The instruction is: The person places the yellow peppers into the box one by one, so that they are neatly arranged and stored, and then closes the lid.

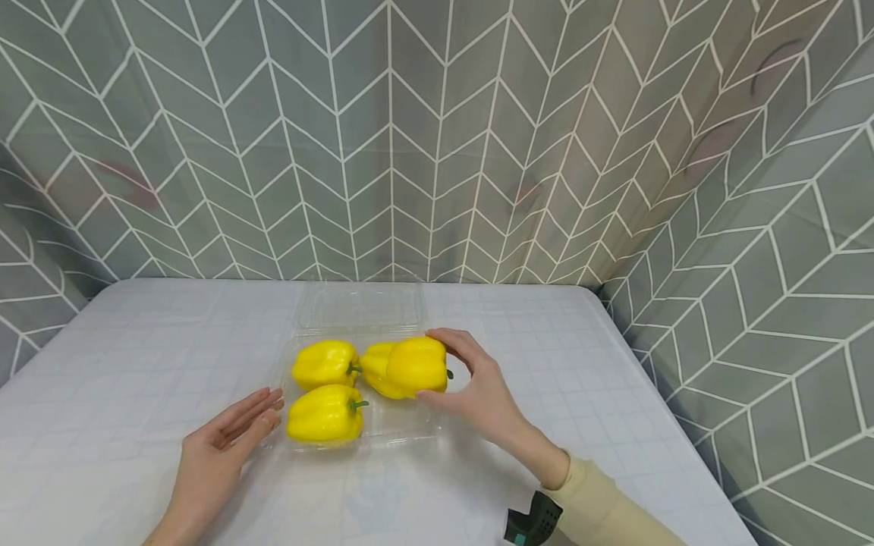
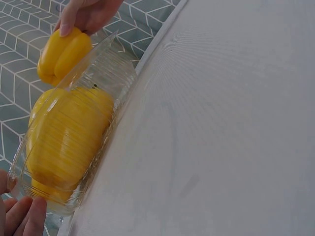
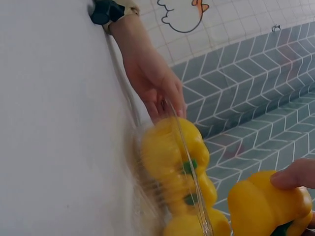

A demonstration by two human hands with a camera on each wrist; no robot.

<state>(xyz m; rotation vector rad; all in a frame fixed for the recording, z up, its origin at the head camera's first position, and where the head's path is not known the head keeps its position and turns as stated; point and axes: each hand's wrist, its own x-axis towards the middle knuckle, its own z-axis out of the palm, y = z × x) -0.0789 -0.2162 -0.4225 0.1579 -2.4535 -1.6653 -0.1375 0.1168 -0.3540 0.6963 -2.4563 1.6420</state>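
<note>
My right hand (image 1: 483, 390) grips a yellow bell pepper (image 1: 418, 365) between thumb and fingers, above the right part of a clear plastic container (image 1: 406, 427). This pepper hangs clear of the container's rim in the left wrist view. Beneath it in the head view, partly covered, is another yellow bell pepper (image 1: 375, 371). Two more lie inside at the left: a rear pepper (image 1: 324, 364) and a front pepper (image 1: 324, 413), their green stems pointing right. My left hand (image 1: 217, 447) rests its relaxed fingertips at the container's left wall.
The container's transparent lid (image 1: 360, 306) lies folded back behind it. A pale cloth-covered table (image 1: 171, 334) carries everything. Patterned grey curtains (image 1: 416, 152) hang behind and at the sides. A black device (image 1: 536, 519) sits by my right sleeve (image 1: 601, 504).
</note>
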